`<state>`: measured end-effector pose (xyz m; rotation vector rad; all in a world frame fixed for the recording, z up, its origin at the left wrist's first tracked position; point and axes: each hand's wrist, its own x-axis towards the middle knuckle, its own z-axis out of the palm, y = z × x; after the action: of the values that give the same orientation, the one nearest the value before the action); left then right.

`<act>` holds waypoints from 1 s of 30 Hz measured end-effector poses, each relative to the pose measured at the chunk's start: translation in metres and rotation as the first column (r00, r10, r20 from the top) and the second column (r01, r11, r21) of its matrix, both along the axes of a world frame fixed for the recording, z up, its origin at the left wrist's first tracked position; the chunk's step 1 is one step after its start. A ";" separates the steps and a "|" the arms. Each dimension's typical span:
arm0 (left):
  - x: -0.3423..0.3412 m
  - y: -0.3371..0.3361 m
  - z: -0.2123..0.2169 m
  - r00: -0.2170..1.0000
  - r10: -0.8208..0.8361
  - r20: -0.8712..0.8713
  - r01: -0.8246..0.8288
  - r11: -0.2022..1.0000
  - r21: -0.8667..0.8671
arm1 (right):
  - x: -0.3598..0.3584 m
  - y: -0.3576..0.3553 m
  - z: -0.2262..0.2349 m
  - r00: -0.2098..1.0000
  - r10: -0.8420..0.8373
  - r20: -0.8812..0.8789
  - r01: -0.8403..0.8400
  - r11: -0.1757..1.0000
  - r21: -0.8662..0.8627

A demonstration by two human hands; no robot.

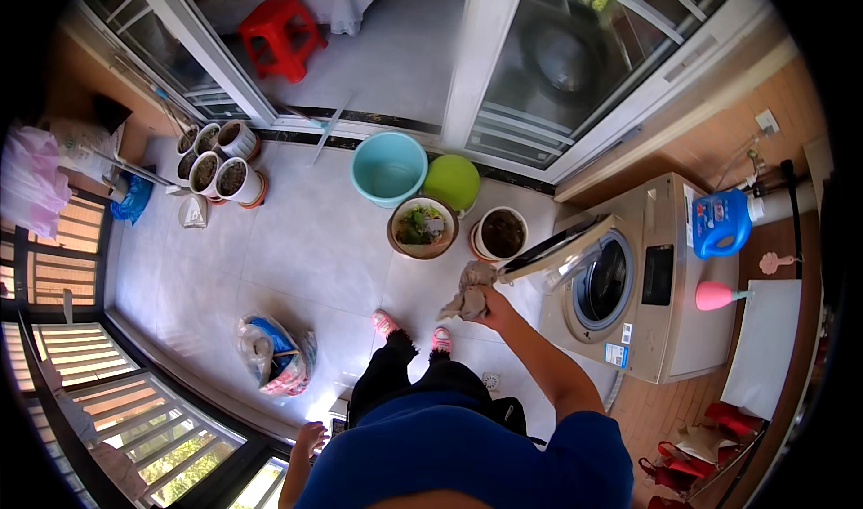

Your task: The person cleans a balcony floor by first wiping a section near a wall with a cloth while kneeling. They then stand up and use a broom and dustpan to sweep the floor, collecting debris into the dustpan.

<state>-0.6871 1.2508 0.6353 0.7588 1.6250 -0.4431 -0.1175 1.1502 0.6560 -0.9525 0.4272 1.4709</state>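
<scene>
- Blue shirt (458, 446) fills my near edge, with dark trousers (382, 379) and pink shoes (385, 323) beyond it.
- Near left, I see the left grip (311, 436) with its fingers partly curled; I cannot tell whether it holds anything.
- Ahead and to the right, I have the right grip (493, 308) clenched on a crumpled grey-brown cloth (467, 293), just left of the open door (568, 262) of the washing machine (649, 329).
- Left on the floor (315, 275), I see an open plastic bag (277, 354).
- Farther off, I make out a planter (422, 227) with greens, a teal basin (388, 169) and a lime-green round piece (452, 183).
- Farthest, a red stool (280, 37).
</scene>
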 end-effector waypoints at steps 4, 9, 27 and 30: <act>-0.056 0.043 -0.053 0.825 -0.472 0.311 0.343 0.855 0.389 | -0.018 0.087 -0.043 0.997 0.020 -0.075 -0.030 0.990 -0.138; -0.002 0.114 -0.052 0.975 0.182 0.126 -0.208 0.948 0.242 | -0.008 0.159 -0.090 1.000 0.023 0.008 -0.019 0.954 -0.301; 0.095 0.106 -0.099 0.996 0.078 0.033 -0.081 0.992 0.094 | 0.085 0.270 -0.373 0.959 -0.261 -0.110 0.177 0.855 -0.488; 0.102 0.102 -0.098 0.990 0.139 0.009 -0.139 0.984 0.111 | 0.087 0.280 -0.336 0.955 -0.265 -0.135 0.156 0.832 -0.533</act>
<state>-0.5855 1.3525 0.5371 0.7232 1.7001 -0.2534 -0.0309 1.4300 0.3200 -1.1319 1.0917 1.2713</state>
